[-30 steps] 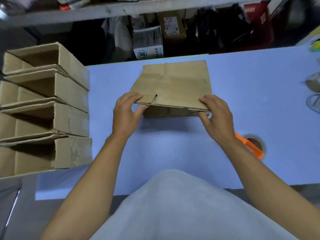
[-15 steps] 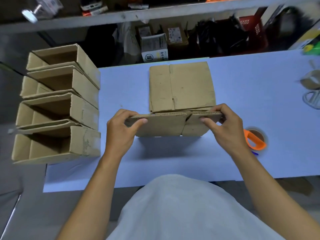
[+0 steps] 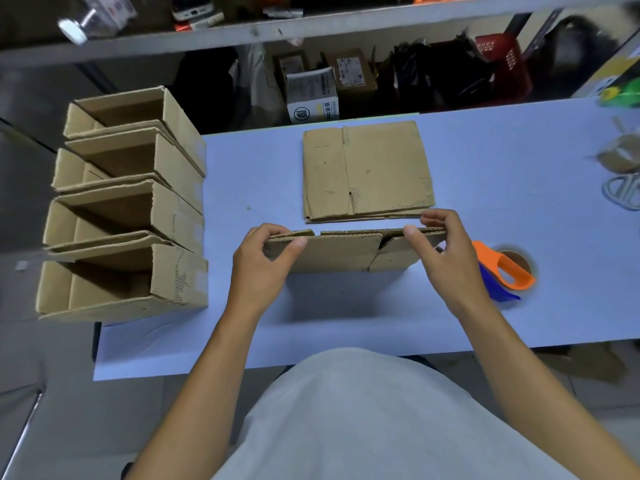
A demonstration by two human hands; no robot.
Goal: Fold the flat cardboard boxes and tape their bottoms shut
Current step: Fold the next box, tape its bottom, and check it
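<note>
The flat box (image 3: 346,252) stands on edge above the near middle of the surface (image 3: 519,168), held up between both hands, its corrugated top edge facing the camera. It looks light and stiff, though creased and worn at the flaps; it should spring open if the two ends are pressed toward each other, and the scored corners are the sensible place to take hold. The left hand (image 3: 263,265) pinches the left end, thumb on the near face and fingers curled behind. The right hand (image 3: 440,251) pinches the right end likewise, thumb in front, fingers over the top edge. Whether the panels have begun to part is hard to judge from this angle. Just beyond lies the stack of flat boxes (image 3: 369,171), untouched. A tape dispenser (image 3: 505,270) with an orange handle rests just beside the right wrist. At the left edge, folded boxes (image 3: 131,202) lie stacked on their sides.
</note>
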